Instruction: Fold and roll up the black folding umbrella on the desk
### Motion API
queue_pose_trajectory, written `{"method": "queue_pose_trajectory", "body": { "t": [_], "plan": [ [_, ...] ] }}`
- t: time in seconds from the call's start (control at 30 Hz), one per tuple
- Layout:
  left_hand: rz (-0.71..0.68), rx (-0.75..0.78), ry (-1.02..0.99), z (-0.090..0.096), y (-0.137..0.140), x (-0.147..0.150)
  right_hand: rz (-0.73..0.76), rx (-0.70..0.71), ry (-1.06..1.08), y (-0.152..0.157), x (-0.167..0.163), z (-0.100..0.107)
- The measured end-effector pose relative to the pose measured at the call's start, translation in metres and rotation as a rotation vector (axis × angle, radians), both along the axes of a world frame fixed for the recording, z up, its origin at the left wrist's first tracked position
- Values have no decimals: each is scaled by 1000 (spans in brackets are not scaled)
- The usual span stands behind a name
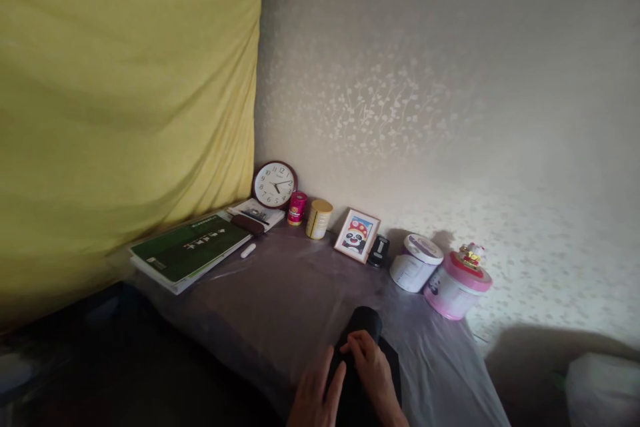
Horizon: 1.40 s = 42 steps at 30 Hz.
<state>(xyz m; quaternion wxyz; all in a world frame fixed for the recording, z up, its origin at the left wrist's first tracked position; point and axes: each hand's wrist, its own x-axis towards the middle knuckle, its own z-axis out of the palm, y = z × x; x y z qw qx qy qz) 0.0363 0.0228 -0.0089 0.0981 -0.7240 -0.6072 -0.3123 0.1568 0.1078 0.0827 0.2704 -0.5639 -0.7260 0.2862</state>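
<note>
A black, cloth-like piece (367, 320) lies near the front of the grey-covered table, its far end rounded and a flatter dark part showing at its right side. What kind of thing it is I cannot make out. On top of it is my right hand (371, 370), fingers curled together and pinching at the dark material. My left hand (316, 392) rests at its left side, fingers stretched and the thumb apart. The lower parts of both hands run out of the bottom of the view.
Along the wall stand a clock (275, 185), a pink can (297, 209), a yellow-lidded tin (319, 220), a framed panda picture (357, 235), a black stapler-like object (379, 251), a white tub (417, 263) and a pink-lidded tub (456, 285). A green book (193, 247) lies left.
</note>
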Motion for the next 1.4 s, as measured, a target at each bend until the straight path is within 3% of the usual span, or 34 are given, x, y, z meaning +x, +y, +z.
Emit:
{"method": "queue_pose_trajectory", "body": {
  "t": [0.13,0.3,0.53,0.63,0.77,0.9,1.13,1.27,1.4],
  "plan": [
    [-113,83,128,-4,7,8,31,30,15,-6,0,1],
    [52,51,126,-15,3,19,128,40,81,-13,4,2],
    [130,-38,74,-18,-5,16,174,346,-2,-19,12,-3],
    [97,-133,33,-15,-8,13,233,410,-102,-16,12,-6],
    [-87,-399,-44,-1,-14,7,257,418,-183,-4,10,-7],
    [-161,-583,-91,20,-19,4,223,411,-198,16,11,-7],
    [-148,-698,-111,55,-22,5,137,402,-222,50,16,-15],
    [-155,-738,-104,59,-22,4,32,409,-210,66,23,-23],
    [-171,-687,-92,50,-23,3,-236,360,-211,63,47,-30]
  ]
}}
